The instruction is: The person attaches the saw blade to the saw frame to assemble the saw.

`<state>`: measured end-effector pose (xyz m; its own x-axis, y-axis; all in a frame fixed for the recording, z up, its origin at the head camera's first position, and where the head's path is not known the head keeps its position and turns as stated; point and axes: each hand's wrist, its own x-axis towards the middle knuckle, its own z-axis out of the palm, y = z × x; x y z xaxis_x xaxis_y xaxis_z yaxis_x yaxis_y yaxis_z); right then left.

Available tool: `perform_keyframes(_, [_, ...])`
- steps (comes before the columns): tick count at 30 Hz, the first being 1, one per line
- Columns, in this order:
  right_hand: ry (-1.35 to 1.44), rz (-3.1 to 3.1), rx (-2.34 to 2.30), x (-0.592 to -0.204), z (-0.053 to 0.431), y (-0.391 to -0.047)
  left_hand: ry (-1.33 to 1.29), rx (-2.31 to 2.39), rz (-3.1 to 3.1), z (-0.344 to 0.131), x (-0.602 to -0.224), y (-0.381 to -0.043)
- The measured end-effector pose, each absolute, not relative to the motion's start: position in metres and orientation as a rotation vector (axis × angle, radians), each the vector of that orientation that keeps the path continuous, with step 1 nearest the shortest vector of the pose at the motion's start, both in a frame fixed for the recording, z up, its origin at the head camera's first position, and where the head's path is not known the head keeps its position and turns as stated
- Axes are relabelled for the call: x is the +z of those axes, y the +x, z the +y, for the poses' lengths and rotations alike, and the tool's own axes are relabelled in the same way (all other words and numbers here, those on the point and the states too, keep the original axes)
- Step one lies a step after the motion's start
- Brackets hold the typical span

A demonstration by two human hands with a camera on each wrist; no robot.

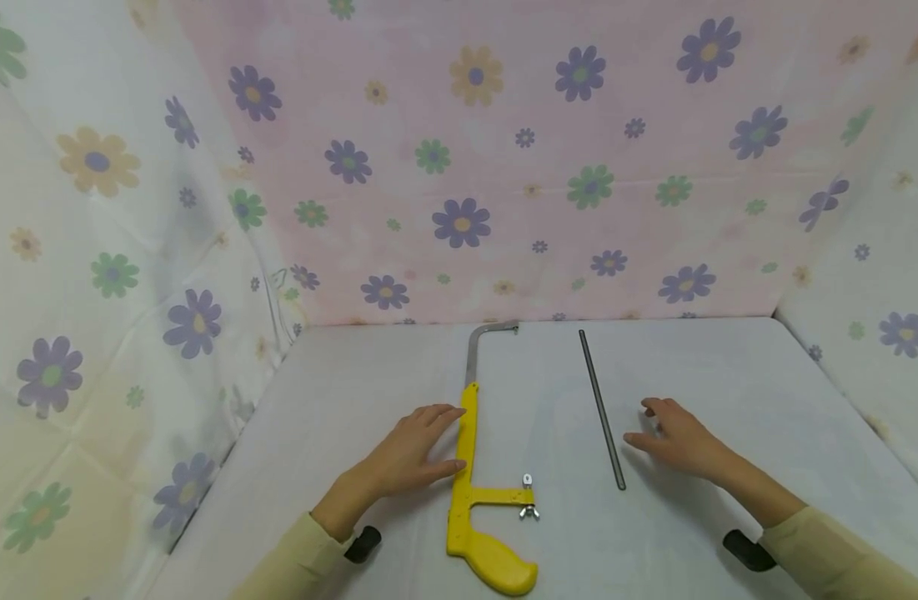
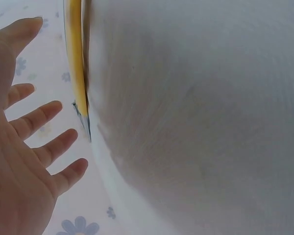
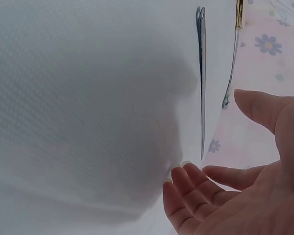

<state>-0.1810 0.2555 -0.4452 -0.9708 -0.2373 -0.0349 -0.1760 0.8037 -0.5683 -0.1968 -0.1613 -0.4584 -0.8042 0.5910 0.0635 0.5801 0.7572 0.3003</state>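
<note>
A yellow hacksaw frame (image 1: pixel 468 446) with a grey metal front arm lies on the white table, its handle toward me. No blade is fitted between its two ends. Over the frame's left side hovers my left hand (image 1: pixel 402 454), fingers spread; in the left wrist view the fingers stand apart from the yellow bar (image 2: pixel 76 58). To the right of the frame, a dark grey hacksaw blade (image 1: pixel 603 408) lies by itself, slightly slanted. My right hand (image 1: pixel 679 437) is just right of this blade, fingers loosely bent and holding nothing. The right wrist view shows the blade (image 3: pixel 202 83) beyond the fingertips.
A silver wing nut (image 1: pixel 529 512) and a small blade holder (image 1: pixel 528 481) sit on the frame's yellow crosspiece. Flower-patterned cloth (image 1: pixel 466 167) walls the table (image 1: pixel 699 367) at the back and on both sides. Black bands (image 1: pixel 748 551) show under the wrists.
</note>
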Motion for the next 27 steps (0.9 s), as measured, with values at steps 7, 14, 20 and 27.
perform_keyframes(7, [-0.236, 2.856, -0.906, -0.449, 0.252, -0.184, 0.962, 0.482, 2.892, -0.157, -0.455, -0.194])
perform_keyframes(14, [-0.254, 2.836, -0.934, -0.449, 0.246, -0.184, 0.959, 0.491, 2.861, -0.149, -0.452, -0.191])
perform_keyframes(20, [-0.24, 2.828, -0.932, -0.452, 0.242, -0.185, 1.012, 0.491, 2.84, -0.143, -0.451, -0.188])
perform_keyframes(27, [-0.223, 2.824, -0.909, -0.454, 0.237, -0.185, 1.067, 0.508, 2.805, -0.136, -0.452, -0.186])
